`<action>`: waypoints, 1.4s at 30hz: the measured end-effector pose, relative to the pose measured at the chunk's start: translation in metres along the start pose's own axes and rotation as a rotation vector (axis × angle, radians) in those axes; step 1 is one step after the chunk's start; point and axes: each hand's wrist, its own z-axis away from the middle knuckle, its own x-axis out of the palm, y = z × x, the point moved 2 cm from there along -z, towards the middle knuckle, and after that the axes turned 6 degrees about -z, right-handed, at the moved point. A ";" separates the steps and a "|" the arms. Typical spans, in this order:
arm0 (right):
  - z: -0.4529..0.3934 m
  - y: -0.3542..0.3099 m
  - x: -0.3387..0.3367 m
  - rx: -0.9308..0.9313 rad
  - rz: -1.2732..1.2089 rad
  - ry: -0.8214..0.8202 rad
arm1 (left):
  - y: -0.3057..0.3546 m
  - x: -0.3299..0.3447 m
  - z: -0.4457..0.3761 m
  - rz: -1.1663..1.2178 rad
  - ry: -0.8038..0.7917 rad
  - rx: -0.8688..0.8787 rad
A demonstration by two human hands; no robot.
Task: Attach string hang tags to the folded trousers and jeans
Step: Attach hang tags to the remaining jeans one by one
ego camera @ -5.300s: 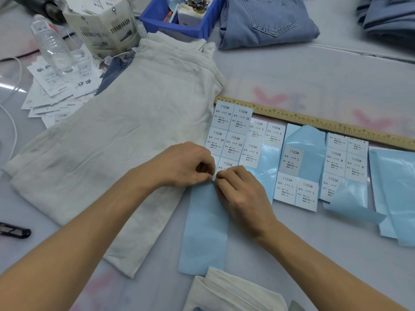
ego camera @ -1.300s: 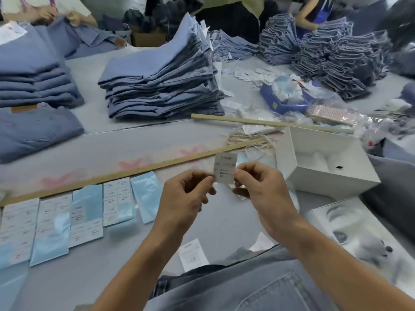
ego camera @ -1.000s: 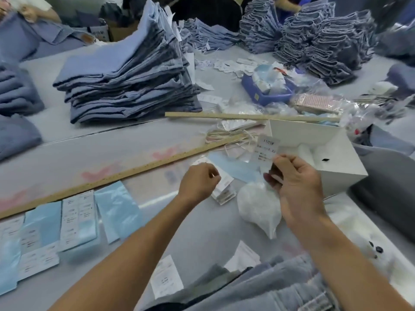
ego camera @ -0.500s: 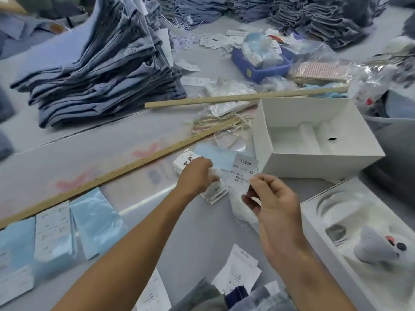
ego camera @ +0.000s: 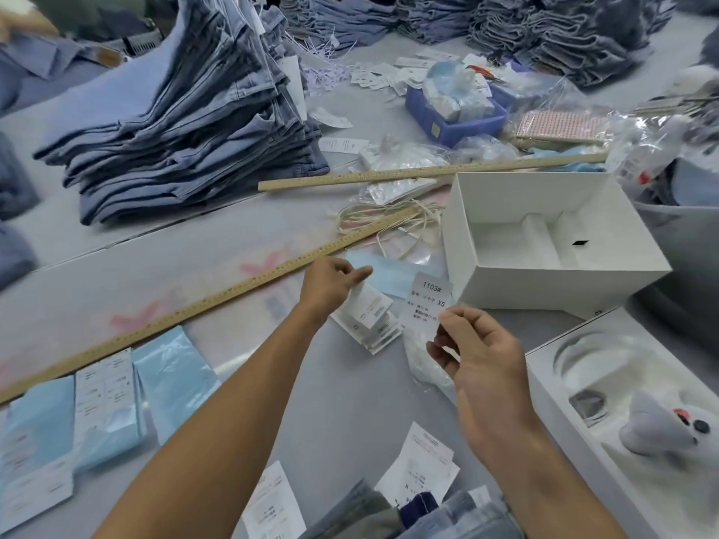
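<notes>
Since half a second ago, left hand [ego camera: 330,285] has lifted off the small stack of hang tags [ego camera: 369,319] at frame centre, fingers loosely extended above it. Upper left, folded jeans [ego camera: 186,122] pile on the grey counter [ego camera: 350,390]. Right hand [ego camera: 478,359] pinches a white size label [ego camera: 426,301] beside the white box [ego camera: 544,243].
</notes>
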 end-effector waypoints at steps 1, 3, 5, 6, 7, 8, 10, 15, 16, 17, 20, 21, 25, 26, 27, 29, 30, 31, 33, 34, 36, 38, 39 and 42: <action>0.000 0.001 -0.001 0.001 0.000 -0.002 | -0.002 -0.002 0.000 0.023 -0.001 -0.002; -0.002 0.002 -0.001 0.002 -0.003 -0.006 | -0.005 -0.006 0.000 -0.031 -0.021 0.019; -0.003 0.003 -0.002 0.004 -0.001 -0.010 | -0.007 -0.010 -0.001 -0.119 -0.022 0.028; -0.003 0.004 -0.002 0.005 -0.002 -0.010 | -0.007 -0.012 -0.002 -0.168 0.003 0.027; -0.004 0.005 -0.002 0.005 -0.003 -0.011 | -0.007 -0.015 -0.002 -0.219 0.041 0.025; -0.004 0.005 -0.002 0.005 -0.005 -0.012 | -0.005 -0.017 -0.002 -0.266 0.082 0.025; -0.003 0.005 -0.002 0.006 -0.005 -0.015 | -0.001 -0.021 -0.001 -0.346 0.137 0.029; -0.003 0.000 -0.003 0.012 -0.018 -0.005 | 0.018 -0.034 0.002 -0.432 0.142 0.066; -0.003 -0.003 -0.004 0.014 -0.024 -0.006 | 0.027 -0.044 0.004 -0.440 0.154 0.085; -0.003 -0.007 -0.004 0.012 -0.030 -0.008 | 0.039 -0.056 0.009 -0.452 0.171 0.110; 0.000 -0.020 -0.001 -0.004 -0.045 -0.023 | 0.082 -0.102 0.038 -0.559 0.222 0.246; 0.002 -0.026 0.001 -0.007 -0.065 -0.034 | 0.099 -0.116 0.056 -0.608 0.246 0.330; 0.021 -0.072 -0.002 -0.057 -0.173 -0.070 | 0.144 -0.147 0.188 -0.765 0.362 0.866; 0.029 -0.089 -0.007 -0.092 -0.198 -0.071 | 0.147 -0.143 0.231 -0.782 0.349 0.976; 0.040 -0.106 -0.015 -0.135 -0.217 -0.082 | 0.144 -0.137 0.277 -0.781 0.309 1.061; 0.069 -0.133 -0.031 -0.210 -0.228 -0.125 | 0.125 -0.116 0.355 -0.789 0.082 1.076; 0.087 -0.141 -0.039 -0.226 -0.216 -0.149 | 0.111 -0.104 0.382 -0.785 -0.151 0.979; 0.107 -0.145 -0.047 -0.225 -0.196 -0.175 | 0.098 -0.094 0.399 -0.737 -0.347 0.868; 0.150 -0.140 -0.057 -0.187 -0.152 -0.218 | 0.075 -0.075 0.416 -0.677 -0.459 0.759; 0.171 -0.133 -0.060 -0.162 -0.133 -0.225 | 0.071 -0.069 0.432 -0.731 -0.433 0.802; 0.207 -0.116 -0.064 -0.102 -0.097 -0.199 | 0.068 -0.065 0.448 -0.586 -0.137 0.917; 0.237 -0.099 -0.068 -0.056 -0.087 -0.133 | 0.068 -0.061 0.452 -0.417 0.066 0.900; 0.249 -0.090 -0.069 -0.038 -0.089 -0.092 | 0.065 -0.062 0.448 -0.413 0.117 0.829; 0.275 -0.072 -0.076 -0.023 -0.072 0.015 | 0.053 -0.065 0.427 -0.448 0.051 0.499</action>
